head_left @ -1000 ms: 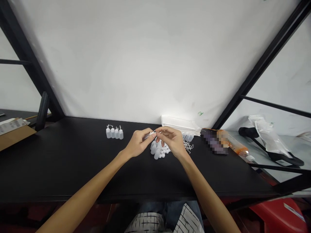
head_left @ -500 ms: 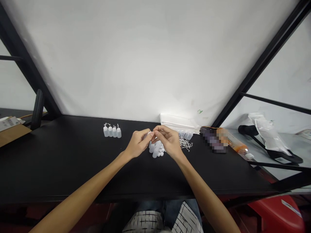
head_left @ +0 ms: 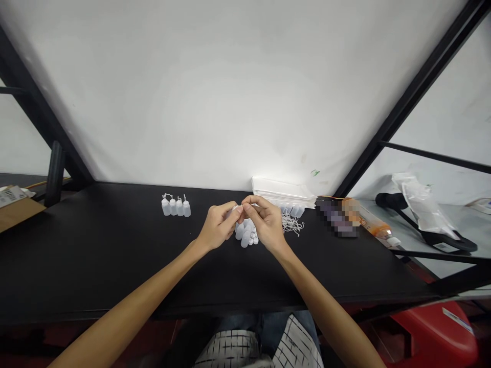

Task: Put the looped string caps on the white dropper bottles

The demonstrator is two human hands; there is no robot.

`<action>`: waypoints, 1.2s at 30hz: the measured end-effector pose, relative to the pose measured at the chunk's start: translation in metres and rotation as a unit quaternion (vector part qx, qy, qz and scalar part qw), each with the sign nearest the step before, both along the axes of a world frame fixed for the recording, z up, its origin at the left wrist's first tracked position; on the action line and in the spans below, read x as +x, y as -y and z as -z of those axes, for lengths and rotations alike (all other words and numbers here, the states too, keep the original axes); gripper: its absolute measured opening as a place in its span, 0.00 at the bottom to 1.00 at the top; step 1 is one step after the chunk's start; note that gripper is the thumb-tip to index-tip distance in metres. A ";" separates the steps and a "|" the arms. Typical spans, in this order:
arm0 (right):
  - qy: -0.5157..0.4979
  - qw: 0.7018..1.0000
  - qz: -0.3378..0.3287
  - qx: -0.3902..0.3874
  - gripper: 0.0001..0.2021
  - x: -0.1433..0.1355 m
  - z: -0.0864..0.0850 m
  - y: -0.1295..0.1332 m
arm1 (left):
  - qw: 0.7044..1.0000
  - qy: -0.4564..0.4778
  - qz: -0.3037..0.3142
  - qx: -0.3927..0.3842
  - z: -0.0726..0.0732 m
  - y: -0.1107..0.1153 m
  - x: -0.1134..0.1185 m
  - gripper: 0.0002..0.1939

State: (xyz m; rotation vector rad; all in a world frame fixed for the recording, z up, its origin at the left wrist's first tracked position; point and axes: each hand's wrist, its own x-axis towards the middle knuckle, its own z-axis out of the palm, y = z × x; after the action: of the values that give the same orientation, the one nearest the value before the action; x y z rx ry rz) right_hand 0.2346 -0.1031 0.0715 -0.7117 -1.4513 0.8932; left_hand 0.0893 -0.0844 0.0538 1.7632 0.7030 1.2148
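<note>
My left hand [head_left: 219, 225] is closed around a small whitish piece, mostly hidden by the fingers, which looks like a bottle. The fingertips of my right hand [head_left: 266, 222] pinch at the same spot, touching the left fingertips; what they grip is too small to name. Beneath and between the hands lie loose translucent bottles [head_left: 245, 238] and small white caps [head_left: 253, 238]. Several capped bottles [head_left: 179, 207] stand in a row at the left. White strap-like loops [head_left: 292, 224] lie in a tangle right of my right hand, below more small bottles [head_left: 293, 210].
A stack of white sheets [head_left: 282, 190] rests against the wall on the black table [head_left: 115, 245]. To the right lie a blurred dark item [head_left: 337, 217] and an orange-labelled bottle [head_left: 374, 225]. A cardboard box [head_left: 19, 208] sits far left, a red stool [head_left: 437, 335] low right.
The view has shifted slightly. Both hands stay together in nearly the same pose, with only a slight movement of the fingers.
</note>
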 end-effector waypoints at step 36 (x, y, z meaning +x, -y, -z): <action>0.439 0.882 0.171 -0.014 0.08 -0.089 -0.017 -0.063 | 0.889 0.076 -0.443 0.092 -0.025 -0.065 -0.107 0.34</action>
State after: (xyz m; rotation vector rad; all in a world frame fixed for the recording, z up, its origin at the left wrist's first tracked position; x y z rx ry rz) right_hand 0.1455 -0.0396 0.0880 -1.4641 -1.9970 0.2921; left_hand -0.0177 -0.0198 0.0791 1.4762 1.4175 2.0489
